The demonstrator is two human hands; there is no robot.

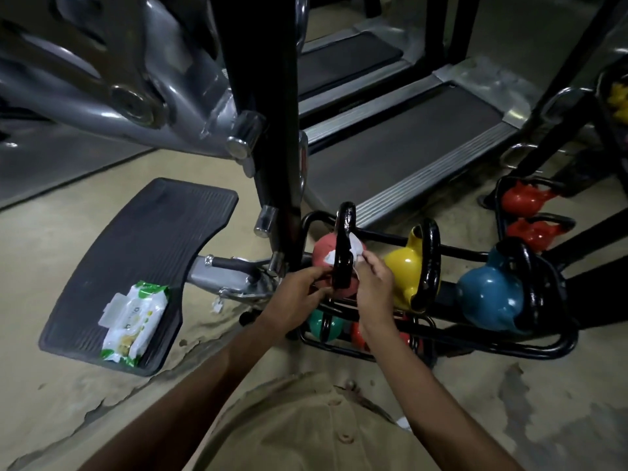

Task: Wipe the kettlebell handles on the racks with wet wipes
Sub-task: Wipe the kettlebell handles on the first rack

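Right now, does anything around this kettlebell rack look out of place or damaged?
The wet wipe pack lies with its flap open on an exercise machine's black foot plate, left of the rack. Beside the plate the floor coating is cracked and peeling.

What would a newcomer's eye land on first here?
Mid-frame, the right hand pinches a white wipe against the black handle of the pink kettlebell, while the left hand holds that handle lower down. To the right on the rack sit a yellow kettlebell and a blue kettlebell. At lower left, a wipes pack lies on a black footplate.
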